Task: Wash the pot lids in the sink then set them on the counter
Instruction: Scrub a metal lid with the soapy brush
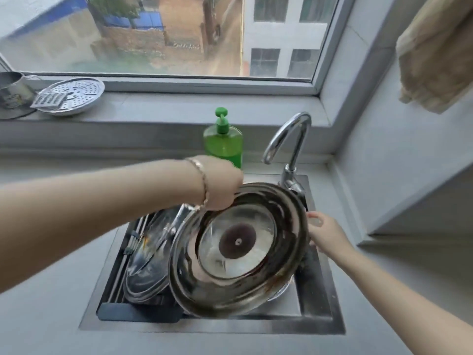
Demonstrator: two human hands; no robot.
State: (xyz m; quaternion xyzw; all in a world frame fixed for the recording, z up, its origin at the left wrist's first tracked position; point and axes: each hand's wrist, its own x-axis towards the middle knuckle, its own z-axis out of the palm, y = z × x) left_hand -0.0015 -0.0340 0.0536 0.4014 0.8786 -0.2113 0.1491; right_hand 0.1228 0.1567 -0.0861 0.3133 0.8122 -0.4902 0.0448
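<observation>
Left hand (222, 184) grips lid (238, 252) rim (underside up) over sink (315, 299); right hand (325, 234) grip unclear.

Wide window (163, 34) above a pale grey sill (179, 111) — buildings outside in daylight — beige cloth (435, 52) hanging at the right wall (396, 162).

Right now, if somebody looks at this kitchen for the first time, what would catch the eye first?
The big pot lid, its brown-stained underside facing the camera, is held above the sink by both hands: the left hand grips the upper left rim, the right hand the right rim. Behind it stand a bright green soap bottle and a curved chrome faucet. A second lid lies in the sink's left side.
</observation>
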